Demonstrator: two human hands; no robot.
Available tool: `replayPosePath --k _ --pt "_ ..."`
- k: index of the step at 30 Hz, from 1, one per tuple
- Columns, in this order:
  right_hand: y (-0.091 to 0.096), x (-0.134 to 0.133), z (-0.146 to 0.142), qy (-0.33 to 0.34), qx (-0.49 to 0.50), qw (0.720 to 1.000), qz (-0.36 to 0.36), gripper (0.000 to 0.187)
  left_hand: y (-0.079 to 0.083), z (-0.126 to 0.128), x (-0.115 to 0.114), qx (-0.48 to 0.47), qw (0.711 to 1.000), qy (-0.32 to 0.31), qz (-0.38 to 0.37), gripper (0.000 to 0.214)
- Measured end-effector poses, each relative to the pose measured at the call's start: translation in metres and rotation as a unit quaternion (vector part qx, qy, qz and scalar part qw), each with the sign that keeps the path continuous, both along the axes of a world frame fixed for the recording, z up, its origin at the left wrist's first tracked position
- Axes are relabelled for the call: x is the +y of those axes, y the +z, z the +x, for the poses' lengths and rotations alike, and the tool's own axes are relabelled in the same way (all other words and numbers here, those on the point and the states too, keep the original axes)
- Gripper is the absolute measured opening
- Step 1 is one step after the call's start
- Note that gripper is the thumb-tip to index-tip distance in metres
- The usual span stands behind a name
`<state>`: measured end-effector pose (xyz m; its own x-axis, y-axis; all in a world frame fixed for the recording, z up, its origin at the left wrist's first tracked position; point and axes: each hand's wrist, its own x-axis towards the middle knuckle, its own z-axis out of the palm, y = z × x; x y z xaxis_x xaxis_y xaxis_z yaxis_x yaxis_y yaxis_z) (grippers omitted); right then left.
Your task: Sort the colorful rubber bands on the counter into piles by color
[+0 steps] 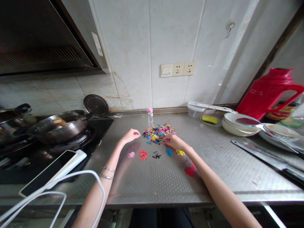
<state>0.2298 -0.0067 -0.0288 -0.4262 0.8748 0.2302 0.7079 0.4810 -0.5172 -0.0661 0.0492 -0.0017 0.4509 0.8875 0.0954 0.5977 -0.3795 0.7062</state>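
A heap of small mixed-colour elastic bands (158,133) lies on the steel counter (166,180). In front of it sit small sorted piles: pink (130,154), red (142,155), black (156,155), blue (169,152) and yellow (180,152). My right hand (173,141) rests at the heap's near right edge, fingers pinched into the bands. My left hand (131,135) hovers left of the heap, fingers curled closed; what is inside it is hidden. A small clear bottle with a pink cap (150,115) stands behind the heap.
A stove with a wok (59,126) and pots is at the left, a phone (51,172) with white cables at its front. Bowls (237,123), a sponge (210,119), a red thermos (268,91) and a knife (266,155) are at the right. A red scrap (190,171) lies by my right forearm.
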Motion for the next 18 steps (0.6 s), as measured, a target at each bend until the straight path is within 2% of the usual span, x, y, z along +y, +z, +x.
replayPosePath --k 4,7,12,18 --pt "0.011 -0.003 -0.003 -0.013 0.029 0.999 0.001 0.029 0.002 -0.006 -0.003 -0.009 1.000 -0.001 -0.008 0.024" --pt "0.027 -0.006 -0.018 0.022 0.052 0.998 0.014 0.028 0.004 -0.016 -0.008 -0.006 1.000 0.005 -0.012 0.024" --pt "0.047 -0.019 -0.075 0.108 0.037 0.993 0.044 0.030 0.004 -0.035 -0.018 -0.003 0.999 0.048 -0.011 0.023" --pt "0.035 -0.032 -0.143 0.130 -0.002 0.991 0.034 0.033 -0.005 -0.039 -0.027 -0.018 0.994 0.094 -0.047 0.025"
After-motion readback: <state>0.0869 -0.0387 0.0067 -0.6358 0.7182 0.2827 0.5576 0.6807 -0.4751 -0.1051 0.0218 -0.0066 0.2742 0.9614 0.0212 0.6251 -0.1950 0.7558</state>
